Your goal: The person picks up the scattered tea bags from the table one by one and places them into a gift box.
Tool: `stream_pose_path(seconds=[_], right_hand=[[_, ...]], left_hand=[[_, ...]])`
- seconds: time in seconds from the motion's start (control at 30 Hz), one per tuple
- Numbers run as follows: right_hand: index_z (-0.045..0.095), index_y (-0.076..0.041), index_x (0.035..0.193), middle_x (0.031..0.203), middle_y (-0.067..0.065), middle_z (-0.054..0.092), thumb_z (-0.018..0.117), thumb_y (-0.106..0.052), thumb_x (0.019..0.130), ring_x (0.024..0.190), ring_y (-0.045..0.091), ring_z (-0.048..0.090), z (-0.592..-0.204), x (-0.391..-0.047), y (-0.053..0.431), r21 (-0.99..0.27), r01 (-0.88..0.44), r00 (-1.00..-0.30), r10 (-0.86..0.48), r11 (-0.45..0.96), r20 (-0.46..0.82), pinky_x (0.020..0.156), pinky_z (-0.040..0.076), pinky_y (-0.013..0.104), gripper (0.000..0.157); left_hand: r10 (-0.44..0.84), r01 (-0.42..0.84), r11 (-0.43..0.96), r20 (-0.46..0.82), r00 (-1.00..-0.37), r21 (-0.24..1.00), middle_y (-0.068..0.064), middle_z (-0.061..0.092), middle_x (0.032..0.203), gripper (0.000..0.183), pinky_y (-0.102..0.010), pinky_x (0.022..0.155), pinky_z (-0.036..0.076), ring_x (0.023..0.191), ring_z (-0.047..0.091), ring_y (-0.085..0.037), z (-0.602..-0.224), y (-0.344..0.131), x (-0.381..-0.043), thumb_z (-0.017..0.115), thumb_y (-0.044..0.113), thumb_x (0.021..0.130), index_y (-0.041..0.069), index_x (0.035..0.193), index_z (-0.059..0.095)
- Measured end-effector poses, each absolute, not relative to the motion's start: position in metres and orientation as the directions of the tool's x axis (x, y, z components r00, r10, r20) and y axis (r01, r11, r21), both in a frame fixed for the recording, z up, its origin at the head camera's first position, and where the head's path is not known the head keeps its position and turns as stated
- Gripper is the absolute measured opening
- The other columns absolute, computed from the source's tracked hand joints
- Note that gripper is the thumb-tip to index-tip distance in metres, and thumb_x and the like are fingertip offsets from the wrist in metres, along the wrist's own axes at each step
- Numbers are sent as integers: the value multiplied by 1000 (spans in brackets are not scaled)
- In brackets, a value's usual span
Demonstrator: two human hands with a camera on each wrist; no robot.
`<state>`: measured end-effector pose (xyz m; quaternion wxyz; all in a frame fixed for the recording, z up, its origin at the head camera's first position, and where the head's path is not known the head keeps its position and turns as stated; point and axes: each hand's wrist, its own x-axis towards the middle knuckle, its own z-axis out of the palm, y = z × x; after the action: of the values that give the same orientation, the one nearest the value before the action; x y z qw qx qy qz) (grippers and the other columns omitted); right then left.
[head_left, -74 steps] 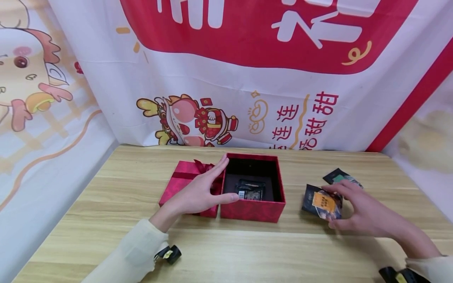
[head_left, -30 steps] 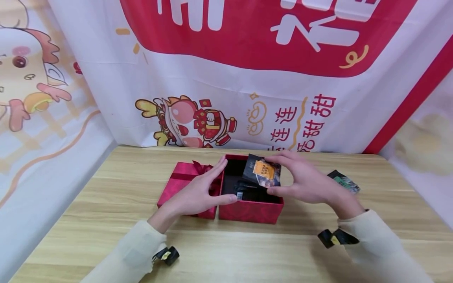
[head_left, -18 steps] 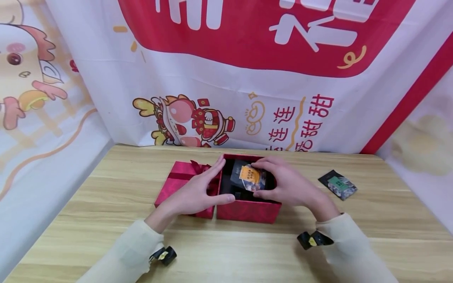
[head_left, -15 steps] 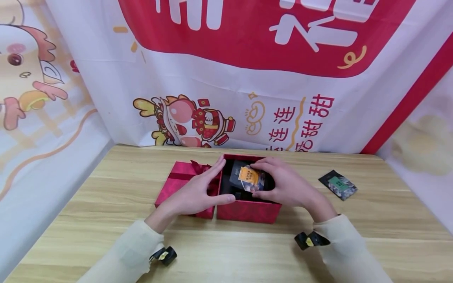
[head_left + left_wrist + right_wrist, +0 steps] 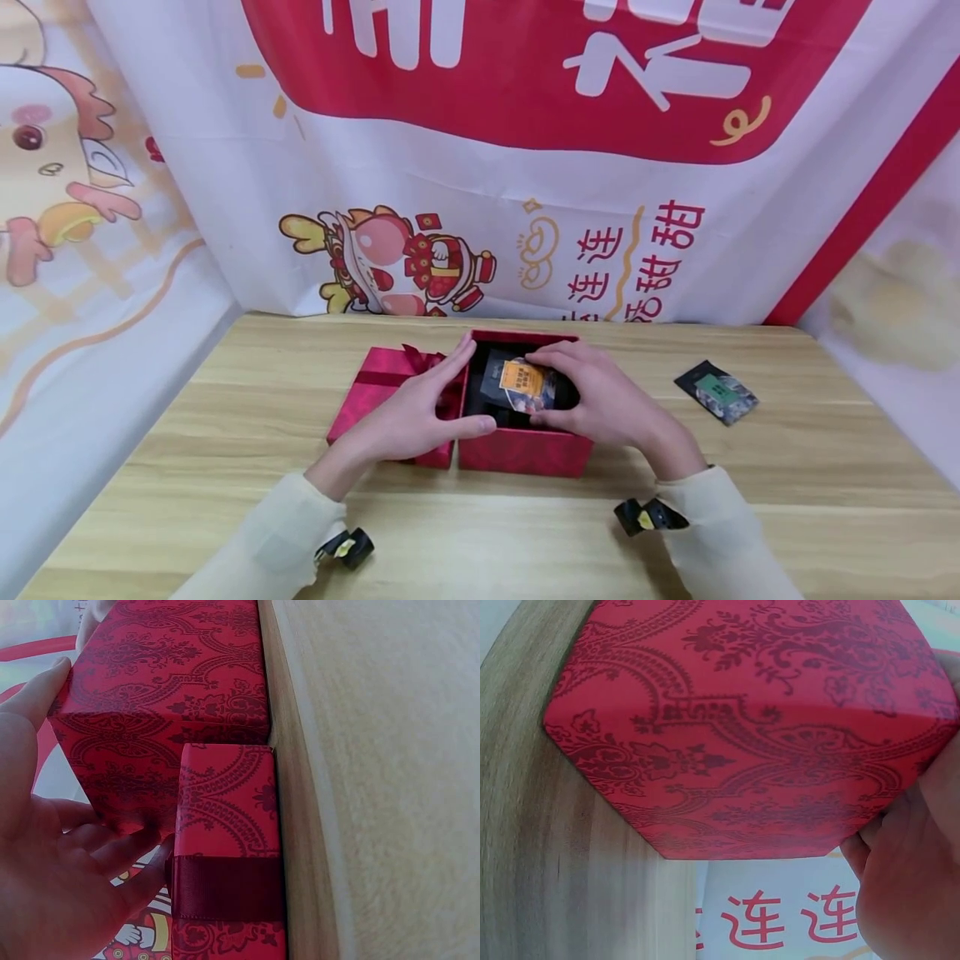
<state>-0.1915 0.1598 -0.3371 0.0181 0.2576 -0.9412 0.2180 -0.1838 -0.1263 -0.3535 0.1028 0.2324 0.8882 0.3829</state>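
A red patterned gift box point(image 5: 525, 452) stands lidless in the head view, its inside black. My right hand point(image 5: 603, 398) pinches a dark sachet with an orange label point(image 5: 517, 379) between thumb and fingers, inside the box opening. Beneath it, other dark contents are mostly hidden. My left hand point(image 5: 418, 415) rests against the box's left side, fingers straight toward the far corner and thumb over the front rim. In the left wrist view those fingers point(image 5: 124, 851) touch the box wall. The right wrist view shows the box's outer wall point(image 5: 765, 750); the sachet is hidden there.
The red box lid with a dark ribbon bow point(image 5: 375, 385) lies against the box's left side, partly under my left forearm. A sachet with a green label point(image 5: 717, 393) lies on the wooden table point(image 5: 480, 542) at the right. A printed cloth point(image 5: 480, 192) hangs behind.
My right hand picked up the orange-labelled sachet from the table at the right, carried it left and lowered it into the box. My left hand has stayed at the box's left side.
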Motion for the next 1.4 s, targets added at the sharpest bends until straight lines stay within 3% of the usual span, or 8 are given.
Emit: stream_pose_path(seconds=[0.4, 0.67, 1.03, 1.4], right_hand=[[59, -20, 151, 154, 7, 58, 87, -44, 87, 142, 33, 52, -337, -189, 167, -415, -515, -855, -483, 750, 189, 120, 42, 63, 74], [57, -27, 151, 157, 1, 55, 86, -44, 89, 145, 30, 51, -333, -193, 179, -609, -457, -880, -428, 648, 204, 120, 42, 65, 70], [51, -23, 156, 160, 8, 52, 84, -43, 91, 148, 38, 46, -323, -196, 249, -670, -298, -954, -227, 679, 194, 123, 37, 67, 76], [46, -13, 160, 158, 19, 51, 84, -40, 92, 143, 38, 46, -339, -199, 323, -677, -198, -978, -100, 709, 182, 118, 37, 69, 82]], left_hand=[[505, 361, 598, 13, -863, 716, 19, 5, 178, 105, -63, 126, 36, 166, 21, -26, -352, -123, -185, 72, 66, 91, 38, 171, 10], [497, 360, 604, 17, -867, 711, 19, 5, 179, 107, -66, 125, 35, 166, 21, -26, -352, -127, -185, 73, 67, 90, 39, 171, 9], [499, 356, 600, 13, -866, 716, 18, 4, 179, 108, -68, 125, 34, 167, 19, -27, -351, -126, -183, 73, 68, 90, 39, 171, 8], [502, 359, 588, 20, -864, 725, 15, 4, 180, 106, -69, 124, 34, 167, 17, -28, -356, -127, -185, 73, 66, 91, 36, 172, 10]])
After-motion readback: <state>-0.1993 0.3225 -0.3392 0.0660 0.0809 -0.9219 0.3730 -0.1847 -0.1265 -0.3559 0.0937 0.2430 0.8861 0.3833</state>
